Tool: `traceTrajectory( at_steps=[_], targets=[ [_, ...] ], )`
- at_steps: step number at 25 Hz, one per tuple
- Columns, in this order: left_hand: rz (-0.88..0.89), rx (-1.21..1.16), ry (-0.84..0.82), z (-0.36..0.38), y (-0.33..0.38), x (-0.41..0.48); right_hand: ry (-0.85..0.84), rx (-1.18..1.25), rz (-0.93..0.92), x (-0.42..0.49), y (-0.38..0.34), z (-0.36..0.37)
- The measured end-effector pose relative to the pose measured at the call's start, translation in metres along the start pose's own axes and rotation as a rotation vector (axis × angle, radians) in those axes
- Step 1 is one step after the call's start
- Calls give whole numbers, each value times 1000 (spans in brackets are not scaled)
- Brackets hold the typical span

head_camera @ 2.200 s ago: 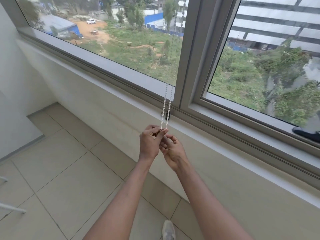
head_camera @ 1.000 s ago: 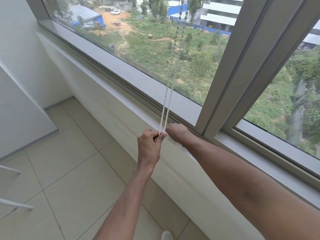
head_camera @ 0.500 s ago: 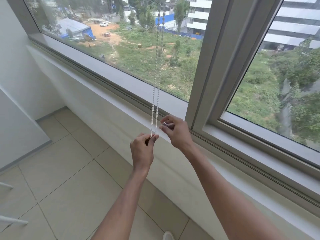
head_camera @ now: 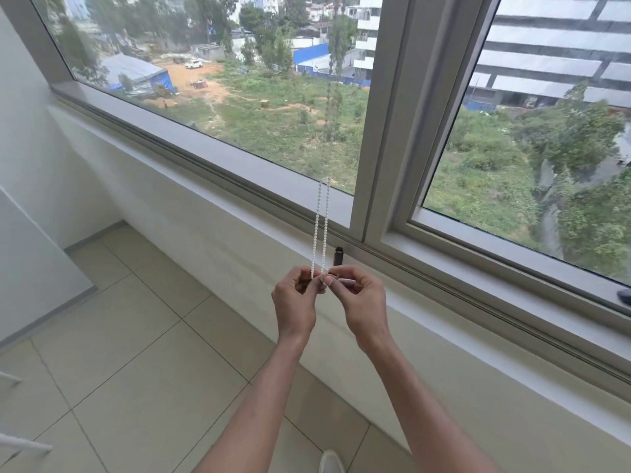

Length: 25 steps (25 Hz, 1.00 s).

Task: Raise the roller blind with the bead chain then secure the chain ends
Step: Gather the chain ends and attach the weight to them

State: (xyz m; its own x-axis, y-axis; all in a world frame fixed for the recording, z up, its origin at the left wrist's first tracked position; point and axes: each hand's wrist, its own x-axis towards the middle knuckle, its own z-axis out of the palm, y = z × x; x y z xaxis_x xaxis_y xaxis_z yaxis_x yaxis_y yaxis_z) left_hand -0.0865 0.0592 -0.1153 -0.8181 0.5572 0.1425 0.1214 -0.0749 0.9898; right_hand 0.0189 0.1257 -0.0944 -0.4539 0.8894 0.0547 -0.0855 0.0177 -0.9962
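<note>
White bead chain [head_camera: 319,230]: two pale strands hang side by side before the window glass and end between the hands, low in front of the white ledge below the window [head_camera: 205,186]. Left hand [head_camera: 295,303], fingers curled, pinches the left strand's lower end between thumb and forefinger. Right hand [head_camera: 362,302] pinches the right strand's end together with what appears to be a small dark connector piece [head_camera: 333,275], too small to identify. A dark upright wall fitting [head_camera: 338,256] sits just right of the strands, below the grey window mullion [head_camera: 386,131], apart from both hands. Likely hazards: the small smooth beads may slip from either pinch, letting a strand swing away or, if the blind's weight bears on it, run upward out of reach; misaligned ends may fail to seat in the connector; a loosened connector could drop to the beige tiled floor [head_camera: 136,353]. The blind itself lies out of view, so its height cannot be judged.
</note>
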Motion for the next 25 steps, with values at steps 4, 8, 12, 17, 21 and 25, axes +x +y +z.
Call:
traceTrajectory(
  at_steps=[4,8,12,17,21,25],
  targets=[
    [-122,-223,-58,5,1,-11,55,89,-29,-13,4,-3],
    [-183,-315,-148,5,0,-14,92,35,-86,-14,6,-7],
    [-189,-314,-165,6,-1,-14,114,-49,-154,-12,14,-4],
    [-105,-210,-116,0,-4,-12,135,-167,-258,-8,23,-2],
    [21,-14,-85,1,-10,-11,121,-259,-353,2,29,0],
    [90,83,-122,-1,-9,-3,79,-252,-350,19,38,-9]
  ],
)
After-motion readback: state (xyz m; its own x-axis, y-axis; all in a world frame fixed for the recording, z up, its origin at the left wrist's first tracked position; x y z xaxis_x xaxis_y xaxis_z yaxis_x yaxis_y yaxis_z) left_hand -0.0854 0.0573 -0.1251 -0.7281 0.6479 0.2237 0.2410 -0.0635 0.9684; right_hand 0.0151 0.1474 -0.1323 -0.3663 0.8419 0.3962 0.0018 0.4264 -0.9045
